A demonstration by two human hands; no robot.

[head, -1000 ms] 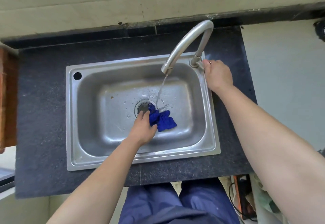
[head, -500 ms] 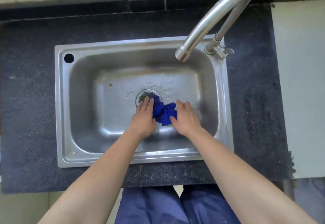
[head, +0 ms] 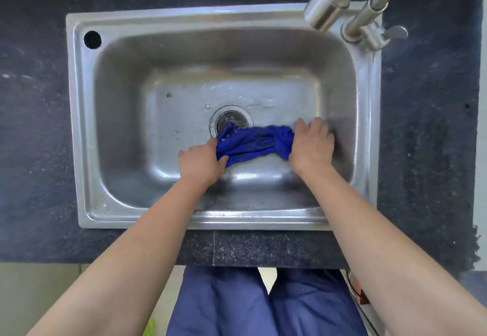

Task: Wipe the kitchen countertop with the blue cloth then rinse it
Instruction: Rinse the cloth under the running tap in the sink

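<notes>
From the head view, the blue cloth (head: 253, 143) lies stretched across the sink (head: 79, 125) floor beside the drain (head: 232, 121). The left hand (head: 201, 163) grips its left end with curled fingers, and the right hand (head: 311, 146) clutches the bunched right end.

No text, label, brand, number or sign can be read. None is made out on the sink (head: 79, 125), on the faucet (head: 329, 1) at 1 o'clock, on the countertop (head: 34, 151), or on the blue cloth (head: 250, 143) at the centre.
</notes>
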